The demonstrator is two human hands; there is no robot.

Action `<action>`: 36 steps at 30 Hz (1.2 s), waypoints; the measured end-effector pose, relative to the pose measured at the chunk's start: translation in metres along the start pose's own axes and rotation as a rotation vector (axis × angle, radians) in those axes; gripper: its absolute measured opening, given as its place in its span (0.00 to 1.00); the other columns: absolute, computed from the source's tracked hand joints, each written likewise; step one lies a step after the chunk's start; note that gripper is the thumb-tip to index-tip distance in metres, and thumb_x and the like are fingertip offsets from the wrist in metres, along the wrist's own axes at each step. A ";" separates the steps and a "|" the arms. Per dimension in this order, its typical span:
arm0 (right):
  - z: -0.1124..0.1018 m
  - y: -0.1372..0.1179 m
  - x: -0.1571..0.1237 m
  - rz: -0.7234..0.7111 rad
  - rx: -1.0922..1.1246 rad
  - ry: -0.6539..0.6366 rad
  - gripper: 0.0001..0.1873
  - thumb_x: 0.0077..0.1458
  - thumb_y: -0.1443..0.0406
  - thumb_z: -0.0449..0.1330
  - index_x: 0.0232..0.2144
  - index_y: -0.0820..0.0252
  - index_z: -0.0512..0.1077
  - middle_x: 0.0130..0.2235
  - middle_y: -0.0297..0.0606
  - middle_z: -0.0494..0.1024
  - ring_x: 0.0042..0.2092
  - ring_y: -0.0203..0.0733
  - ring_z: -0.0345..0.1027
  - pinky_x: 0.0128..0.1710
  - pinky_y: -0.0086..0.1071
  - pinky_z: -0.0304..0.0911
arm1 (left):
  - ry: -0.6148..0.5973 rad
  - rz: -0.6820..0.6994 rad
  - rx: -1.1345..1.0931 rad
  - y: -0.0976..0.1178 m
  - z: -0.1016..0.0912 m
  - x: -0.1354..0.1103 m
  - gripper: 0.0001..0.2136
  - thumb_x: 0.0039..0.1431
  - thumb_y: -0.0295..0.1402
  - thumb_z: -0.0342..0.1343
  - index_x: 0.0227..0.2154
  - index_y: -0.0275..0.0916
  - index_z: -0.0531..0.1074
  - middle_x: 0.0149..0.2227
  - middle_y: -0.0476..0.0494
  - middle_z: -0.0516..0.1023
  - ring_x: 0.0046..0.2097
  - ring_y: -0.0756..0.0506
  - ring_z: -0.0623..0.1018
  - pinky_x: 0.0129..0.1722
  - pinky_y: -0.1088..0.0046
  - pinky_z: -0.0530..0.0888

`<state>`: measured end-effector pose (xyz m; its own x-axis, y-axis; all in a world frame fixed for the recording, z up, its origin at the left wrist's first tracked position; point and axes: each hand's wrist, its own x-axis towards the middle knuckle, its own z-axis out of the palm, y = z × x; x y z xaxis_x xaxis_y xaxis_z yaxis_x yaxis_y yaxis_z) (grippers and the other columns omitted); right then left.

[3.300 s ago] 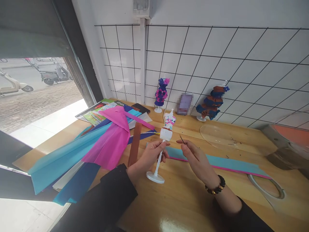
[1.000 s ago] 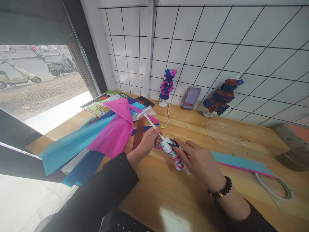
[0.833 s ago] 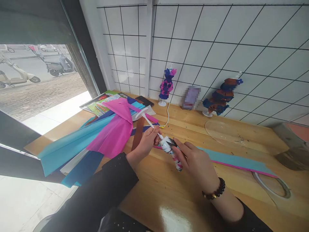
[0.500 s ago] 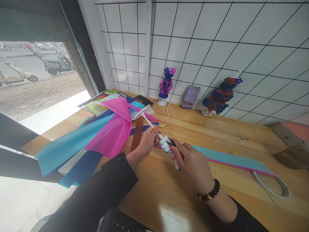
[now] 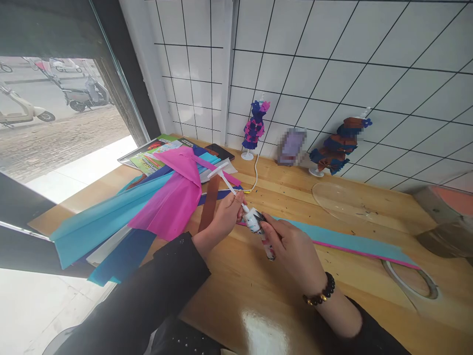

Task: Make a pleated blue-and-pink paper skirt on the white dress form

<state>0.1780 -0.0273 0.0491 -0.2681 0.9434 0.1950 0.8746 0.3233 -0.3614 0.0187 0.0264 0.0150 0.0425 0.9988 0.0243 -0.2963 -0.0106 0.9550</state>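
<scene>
A small white mannequin (image 5: pixel 254 222) on a thin stand lies tilted over the wooden table (image 5: pixel 281 305), its round base (image 5: pixel 219 169) pointing up and away. My left hand (image 5: pixel 223 219) is closed around the stand's pole. My right hand (image 5: pixel 291 249) is wrapped over the mannequin's painted torso, and a small dark piece (image 5: pixel 260 216) shows at its fingertips against the skirt end. I cannot make out what that piece is.
Sheets of blue and pink crepe paper (image 5: pixel 162 202) fan out at the left over magazines. A blue-and-pink paper strip (image 5: pixel 351 245) lies at the right. Two dressed mannequins (image 5: pixel 254 125) (image 5: pixel 338 145) stand by the tiled wall. A clear disc (image 5: pixel 342 202) and tape ring (image 5: pixel 410 282) lie right.
At first the mannequin stood upright on the table, with my right hand apart from it and pinching a thin dark thing. Now it is tipped over, base up, with both hands on it.
</scene>
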 end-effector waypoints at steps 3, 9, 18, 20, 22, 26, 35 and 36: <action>0.002 -0.001 -0.001 -0.004 -0.071 0.029 0.22 0.63 0.57 0.44 0.51 0.59 0.69 0.31 0.38 0.76 0.30 0.40 0.71 0.27 0.30 0.57 | -0.007 -0.015 -0.010 -0.001 0.000 0.001 0.18 0.55 0.50 0.49 0.25 0.38 0.62 0.13 0.58 0.56 0.15 0.56 0.57 0.16 0.81 0.57; 0.008 -0.005 -0.001 -0.082 -0.326 0.148 0.22 0.63 0.58 0.44 0.51 0.60 0.70 0.29 0.38 0.75 0.24 0.37 0.67 0.21 0.30 0.49 | -0.042 -0.075 -0.037 -0.004 0.006 -0.004 0.18 0.54 0.50 0.50 0.25 0.38 0.62 0.13 0.58 0.56 0.16 0.56 0.57 0.16 0.82 0.57; -0.005 0.010 0.007 0.045 -0.242 0.181 0.24 0.63 0.56 0.44 0.51 0.62 0.69 0.32 0.42 0.76 0.29 0.40 0.70 0.24 0.30 0.56 | 0.153 0.035 0.023 0.004 -0.020 0.014 0.14 0.56 0.45 0.49 0.27 0.41 0.55 0.15 0.58 0.61 0.13 0.55 0.60 0.12 0.82 0.52; -0.008 0.015 0.009 0.044 -0.160 0.169 0.24 0.63 0.56 0.43 0.51 0.63 0.69 0.33 0.43 0.77 0.32 0.41 0.71 0.27 0.30 0.60 | 0.143 0.050 0.036 0.007 -0.024 0.017 0.14 0.56 0.44 0.50 0.27 0.41 0.54 0.14 0.58 0.61 0.13 0.55 0.60 0.13 0.82 0.52; -0.010 0.017 0.011 0.036 -0.073 0.152 0.25 0.63 0.56 0.43 0.52 0.63 0.68 0.37 0.44 0.78 0.35 0.42 0.72 0.31 0.31 0.62 | 0.118 0.087 0.036 0.008 -0.024 0.017 0.14 0.57 0.44 0.49 0.27 0.41 0.54 0.13 0.58 0.61 0.14 0.55 0.60 0.13 0.82 0.53; -0.014 0.017 0.011 0.024 0.016 0.115 0.27 0.63 0.56 0.40 0.54 0.64 0.66 0.43 0.47 0.77 0.41 0.45 0.73 0.35 0.34 0.64 | 0.063 0.122 0.024 0.009 -0.020 0.013 0.16 0.57 0.46 0.49 0.26 0.41 0.53 0.13 0.58 0.59 0.14 0.56 0.59 0.14 0.82 0.54; -0.014 0.020 -0.037 -0.098 0.007 -0.212 0.15 0.62 0.58 0.46 0.42 0.56 0.69 0.41 0.38 0.79 0.37 0.41 0.75 0.33 0.31 0.67 | 0.036 0.076 -0.026 0.004 -0.018 0.008 0.15 0.58 0.46 0.47 0.26 0.41 0.54 0.14 0.58 0.60 0.14 0.55 0.60 0.14 0.82 0.54; -0.013 0.026 -0.043 -0.095 -0.018 -0.222 0.15 0.61 0.59 0.46 0.42 0.56 0.69 0.41 0.37 0.79 0.37 0.41 0.75 0.34 0.32 0.68 | 0.027 0.072 -0.037 0.004 -0.018 0.008 0.15 0.58 0.46 0.47 0.26 0.41 0.54 0.14 0.58 0.60 0.14 0.55 0.60 0.14 0.82 0.54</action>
<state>0.2177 -0.0608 0.0434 -0.4297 0.9027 0.0212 0.8478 0.4114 -0.3347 0.0011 0.0351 0.0135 -0.0063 0.9964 0.0843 -0.3327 -0.0816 0.9395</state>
